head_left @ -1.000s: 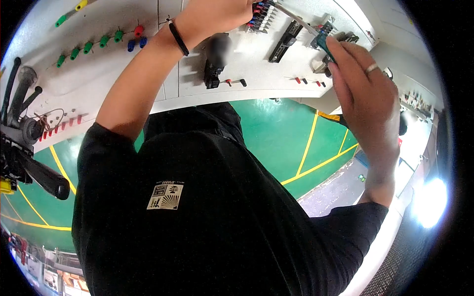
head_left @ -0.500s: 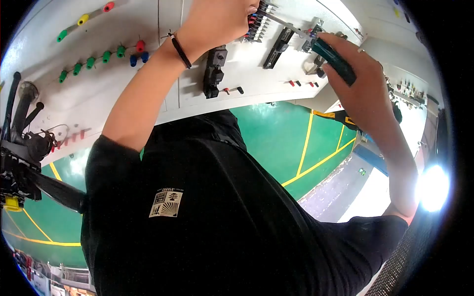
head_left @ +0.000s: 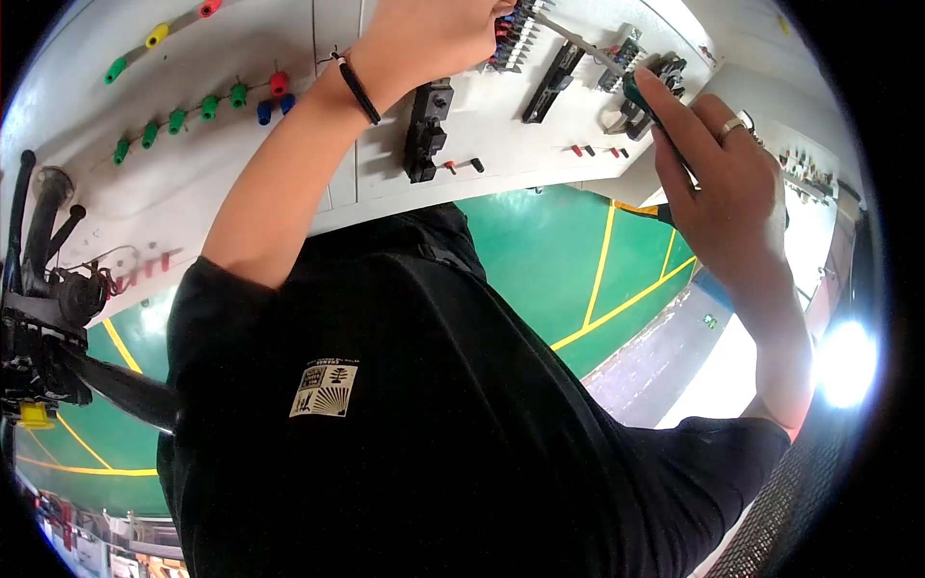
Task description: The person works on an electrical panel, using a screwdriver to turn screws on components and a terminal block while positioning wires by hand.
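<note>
My right hand (head_left: 727,188) is closed around the dark green handle of a screwdriver, its index finger stretched along the handle. The metal shaft of the screwdriver (head_left: 585,44) slants up and left to a terminal block (head_left: 513,43) with dark, red and blue parts. Its tip lies close to the block; I cannot tell whether it sits on a screw. At the top edge, my left hand (head_left: 434,34) is beside the same block with fingers curled. Its fingertips are partly cut off, and whatever they pinch is hidden.
The white panel (head_left: 376,183) carries a black module (head_left: 424,135), a black rail piece (head_left: 554,85) and further components (head_left: 647,101) on the right. Green sockets (head_left: 176,120) line the left. A black jointed stand (head_left: 58,299) is at far left. Green floor (head_left: 530,250) shows below.
My right hand has turned on the screwdriver handle, so more of its back shows and less of the handle does. My left hand stays at the block. The view has shifted slightly.
</note>
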Tool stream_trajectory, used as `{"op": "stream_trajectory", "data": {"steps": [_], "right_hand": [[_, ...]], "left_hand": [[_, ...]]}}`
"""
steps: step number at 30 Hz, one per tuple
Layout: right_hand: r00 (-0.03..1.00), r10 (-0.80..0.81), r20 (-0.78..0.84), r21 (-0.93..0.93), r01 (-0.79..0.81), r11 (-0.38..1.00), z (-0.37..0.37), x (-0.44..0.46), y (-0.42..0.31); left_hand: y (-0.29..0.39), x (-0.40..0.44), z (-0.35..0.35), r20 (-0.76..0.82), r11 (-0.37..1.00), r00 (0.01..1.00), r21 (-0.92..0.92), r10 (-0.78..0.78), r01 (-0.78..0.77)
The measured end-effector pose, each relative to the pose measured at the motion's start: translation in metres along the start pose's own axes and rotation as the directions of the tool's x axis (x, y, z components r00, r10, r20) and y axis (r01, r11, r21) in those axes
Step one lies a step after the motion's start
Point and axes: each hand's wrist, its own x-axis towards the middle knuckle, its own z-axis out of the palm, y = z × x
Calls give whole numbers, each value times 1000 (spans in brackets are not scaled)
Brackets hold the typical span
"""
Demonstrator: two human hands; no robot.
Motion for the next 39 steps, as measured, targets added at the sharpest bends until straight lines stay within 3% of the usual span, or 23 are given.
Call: {"op": "stream_trajectory", "data": {"steps": [13,28,39], "right_hand": [[999,-48,7,-49,49,998,2,1,4],[996,-71,-51,35,72,997,8,-4,7],[998,-62,-13,-31,62,998,11,-3,4]], "left_hand": [[0,-1,1,-40,1000,999,3,28,-28],[0,0,-1,26,1000,1000,8,-7,7],[-1,0,-1,13,1000,1000,8,16,-16]]}}
